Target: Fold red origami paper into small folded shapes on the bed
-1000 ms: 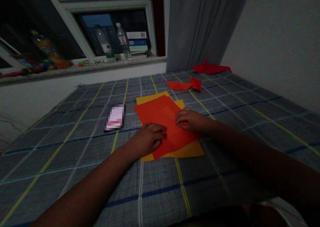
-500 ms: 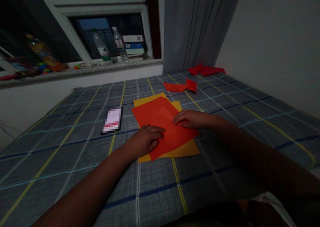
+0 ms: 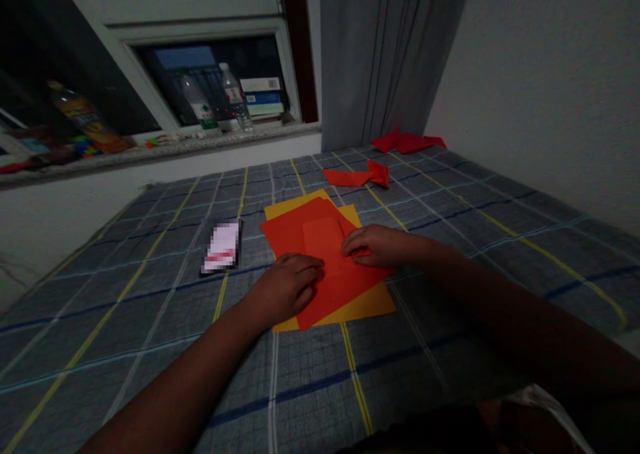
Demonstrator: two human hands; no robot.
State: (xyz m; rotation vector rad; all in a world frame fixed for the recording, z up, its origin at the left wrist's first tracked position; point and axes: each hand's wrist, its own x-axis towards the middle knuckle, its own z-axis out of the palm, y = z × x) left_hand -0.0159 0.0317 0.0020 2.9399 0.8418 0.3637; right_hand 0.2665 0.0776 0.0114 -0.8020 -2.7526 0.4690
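Observation:
A small folded piece of orange paper (image 3: 323, 237) lies on larger orange-red sheets (image 3: 285, 227), and its outline is hard to tell from them. My left hand (image 3: 290, 287) has its fingers curved down, holding the folded paper at its lower left side. On the opposite side, my right hand (image 3: 367, 244) has its fingertips closed together on the right edge of that paper. Yellow sheets (image 3: 370, 306) stick out from under the orange-red ones. The ends of my right fingers and thumb are partly hidden.
A plaid cloth (image 3: 150, 321) covers the surface. A phone (image 3: 221, 247) lies left of the sheets. Behind stand an orange folded paper shape (image 3: 347, 177) and red folded paper (image 3: 410, 142). Bottles (image 3: 235, 97) and boxes (image 3: 263, 99) line the windowsill.
The folded paper has turned or been laid flatter, showing a squarer shape between my hands. Both hands stay close to their earlier places. The view has shifted slightly.

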